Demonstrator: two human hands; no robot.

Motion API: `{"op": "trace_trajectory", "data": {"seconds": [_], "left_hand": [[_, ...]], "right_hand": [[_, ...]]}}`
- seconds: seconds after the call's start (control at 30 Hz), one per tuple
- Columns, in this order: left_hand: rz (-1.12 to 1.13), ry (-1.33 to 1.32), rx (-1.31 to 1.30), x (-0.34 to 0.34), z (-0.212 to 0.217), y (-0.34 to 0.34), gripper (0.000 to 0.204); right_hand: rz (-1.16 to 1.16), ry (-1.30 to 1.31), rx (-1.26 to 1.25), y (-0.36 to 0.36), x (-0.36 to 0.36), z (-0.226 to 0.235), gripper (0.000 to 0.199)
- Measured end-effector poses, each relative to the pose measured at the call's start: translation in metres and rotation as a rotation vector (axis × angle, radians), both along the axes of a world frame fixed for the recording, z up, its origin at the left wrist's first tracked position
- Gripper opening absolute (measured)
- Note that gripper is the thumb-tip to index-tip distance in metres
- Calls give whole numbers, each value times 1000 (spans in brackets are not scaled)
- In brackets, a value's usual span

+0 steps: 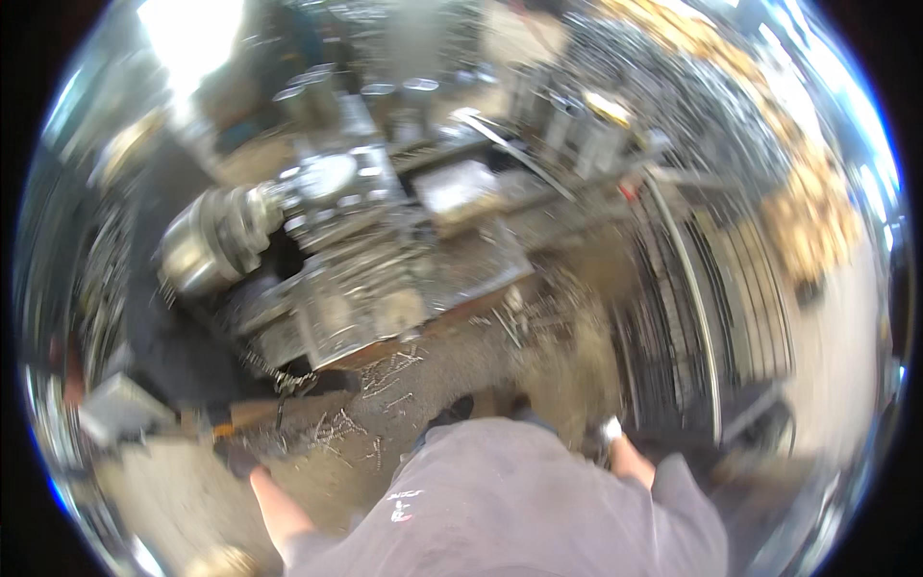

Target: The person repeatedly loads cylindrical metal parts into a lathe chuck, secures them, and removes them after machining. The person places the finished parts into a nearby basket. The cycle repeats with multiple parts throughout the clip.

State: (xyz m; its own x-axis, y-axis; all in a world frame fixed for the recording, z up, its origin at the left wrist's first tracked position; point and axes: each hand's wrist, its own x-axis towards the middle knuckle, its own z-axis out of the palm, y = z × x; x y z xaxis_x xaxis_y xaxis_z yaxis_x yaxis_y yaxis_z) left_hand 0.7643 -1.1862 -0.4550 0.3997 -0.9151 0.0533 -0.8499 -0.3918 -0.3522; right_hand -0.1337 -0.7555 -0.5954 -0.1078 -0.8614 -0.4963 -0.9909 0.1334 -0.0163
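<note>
Standing before a blurred lathe (288, 260), metal shavings (375, 385) on floor, left hand (240, 460) and right hand (611, 430) low, fingers' grip unclear.

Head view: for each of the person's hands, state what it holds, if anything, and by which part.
It cannot be told. The left hand in a dark glove and the right hand in a pale glove hang by the person's sides, too blurred to show any hold.

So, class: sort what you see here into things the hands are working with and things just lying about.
In hand:
left hand, dark glove, near metal shavings on the floor
right hand, light glove, beside long metal rods

Lying about:
lathe
metal cans
</note>
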Motion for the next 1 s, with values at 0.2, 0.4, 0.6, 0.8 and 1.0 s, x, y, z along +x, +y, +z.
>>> {"op": "trace_trajectory", "data": {"seconds": [0.2,0.4,0.6,0.8,1.0], "left_hand": [[-324,64,45,-42,-51,-19,45],[-1359,-651,489,-357,-105,-19,35],[-1212,1179,821,-830,-24,63,42],[-2129,861,339,-1211,22,159,42],[-2195,824,392,-1414,-58,214,34]], "right_hand": [[-324,-186,-190,6,-16,-2,15],[-897,-437,-206,3,-62,17,26],[-1395,-456,-814,55,-216,144,36],[-2074,-947,-978,163,-505,100,57],[-2487,-1648,-1062,159,-626,-145,63]]}}
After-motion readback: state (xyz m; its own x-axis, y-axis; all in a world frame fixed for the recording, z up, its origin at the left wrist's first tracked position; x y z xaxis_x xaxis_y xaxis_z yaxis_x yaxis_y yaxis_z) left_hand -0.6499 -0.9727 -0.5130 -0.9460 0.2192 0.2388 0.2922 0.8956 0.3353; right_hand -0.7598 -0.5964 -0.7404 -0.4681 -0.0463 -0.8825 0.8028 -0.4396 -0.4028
